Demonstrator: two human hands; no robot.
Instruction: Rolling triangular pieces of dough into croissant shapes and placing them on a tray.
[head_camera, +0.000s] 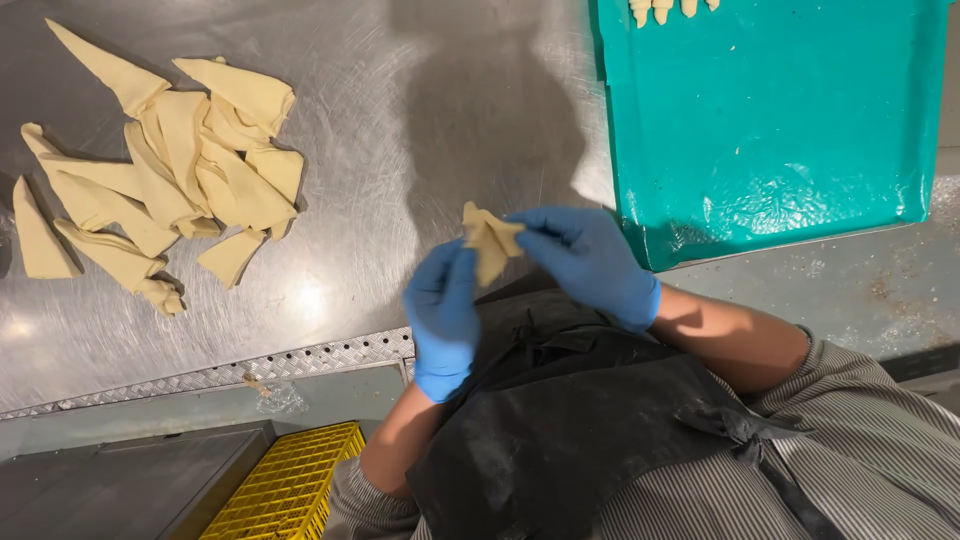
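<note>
Both my hands wear blue gloves and hold one pale dough piece (489, 240) just above the near edge of the steel table (400, 150). My left hand (443, 315) pinches its lower end. My right hand (590, 262) grips its upper right corner. The piece is folded and crumpled between the fingers. A pile of cut dough triangles (170, 170) lies on the table to the far left, well apart from both hands.
A teal tray (780, 130) sits at the right, with a few shaped dough pieces (665, 10) at its far edge. A yellow plastic crate (290, 485) stands below the table's ribbed front edge (250, 370). My dark apron fills the lower middle.
</note>
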